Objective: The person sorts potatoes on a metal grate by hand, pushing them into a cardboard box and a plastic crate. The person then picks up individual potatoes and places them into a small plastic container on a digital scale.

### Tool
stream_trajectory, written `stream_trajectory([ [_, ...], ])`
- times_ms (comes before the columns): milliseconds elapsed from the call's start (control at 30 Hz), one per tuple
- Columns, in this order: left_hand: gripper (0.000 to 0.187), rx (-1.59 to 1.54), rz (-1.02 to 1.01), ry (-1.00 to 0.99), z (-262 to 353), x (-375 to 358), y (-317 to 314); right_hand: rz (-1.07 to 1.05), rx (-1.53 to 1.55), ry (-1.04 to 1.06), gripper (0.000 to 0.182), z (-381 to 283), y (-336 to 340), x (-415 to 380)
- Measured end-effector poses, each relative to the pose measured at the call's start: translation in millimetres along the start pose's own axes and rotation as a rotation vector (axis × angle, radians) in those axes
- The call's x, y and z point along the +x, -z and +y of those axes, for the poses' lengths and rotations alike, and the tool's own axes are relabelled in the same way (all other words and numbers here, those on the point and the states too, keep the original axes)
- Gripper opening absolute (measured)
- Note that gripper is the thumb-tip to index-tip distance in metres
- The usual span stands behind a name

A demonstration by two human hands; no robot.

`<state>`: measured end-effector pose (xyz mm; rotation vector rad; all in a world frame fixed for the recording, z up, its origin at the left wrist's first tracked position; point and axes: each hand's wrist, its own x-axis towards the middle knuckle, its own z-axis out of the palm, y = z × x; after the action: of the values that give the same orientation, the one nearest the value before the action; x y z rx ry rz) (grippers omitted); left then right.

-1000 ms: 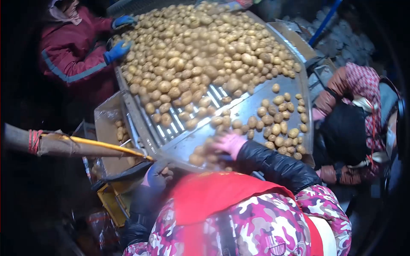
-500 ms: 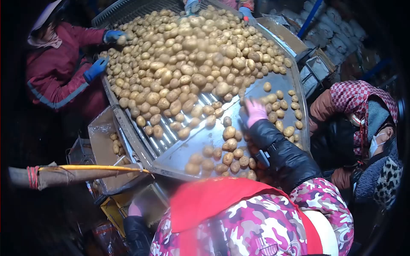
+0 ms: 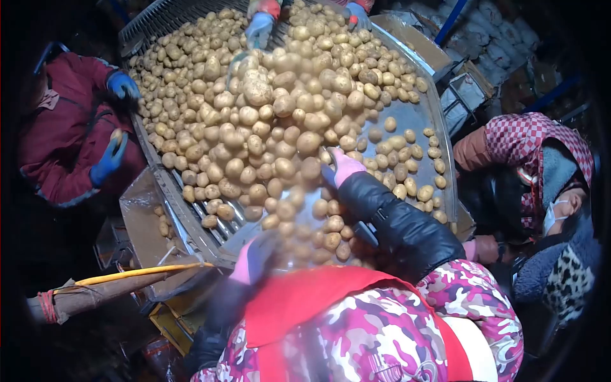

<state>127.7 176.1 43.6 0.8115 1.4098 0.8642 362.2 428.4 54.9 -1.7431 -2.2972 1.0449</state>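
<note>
Potatoes (image 3: pixel 219 153) lie heaped over a metal sorting table (image 3: pixel 391 114) in front of me. My right hand (image 3: pixel 344 168), in a pink and blue-grey glove, reaches to the near right edge of the heap. Its fingers look spread against potatoes there. My left hand (image 3: pixel 256 256), gloved in pink and dark grey, is at the table's near edge, close to loose potatoes, smeared by motion. Its fingers cannot be made out. Several potatoes between my hands are blurred too.
A co-worker in a dark red jacket (image 3: pixel 63 121) stands at left, blue gloves beside the table. Another co-worker's blue-gloved hand (image 3: pixel 259 28) is at the far side. A person in a checked vest (image 3: pixel 531 137) is at right. A cardboard box (image 3: pixel 143 207) and taped pole (image 3: pixel 108 293) are at left.
My right hand has moved left and slightly away from me to the heap. My left hand has come up from below the table edge. Potatoes have shifted toward me; the far co-worker's hand reaches further in.
</note>
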Motion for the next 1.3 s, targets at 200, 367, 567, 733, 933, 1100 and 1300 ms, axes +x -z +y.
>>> stream_trajectory([
  [200,0.052,-0.884,-0.341,0.379,-22,35,-21,-0.198,0.233,0.142,0.061,-29,-19,-61],
  [367,0.053,-0.260,-0.149,-0.035,-20,40,-28,-0.145,0.128,0.760,0.043,-33,-50,-72],
  [567,0.051,-0.906,-0.077,0.350,13,26,-16,0.226,-0.139,0.747,0.044,-30,-53,-31],
  [733,0.051,-0.834,-0.036,0.244,-17,23,-13,-0.080,-0.122,0.570,0.053,-54,-55,-27],
  [933,0.062,-0.483,-0.251,-0.010,10,17,-9,-0.420,0.106,0.544,0.066,-77,-20,-76],
  [1100,0.063,-1.042,-0.315,0.232,41,-10,-12,0.236,-0.005,0.165,0.065,-10,8,-46],
  [1300,0.058,-1.034,-0.345,0.195,50,-17,-4,0.143,-0.413,0.151,0.072,34,-7,-23],
])
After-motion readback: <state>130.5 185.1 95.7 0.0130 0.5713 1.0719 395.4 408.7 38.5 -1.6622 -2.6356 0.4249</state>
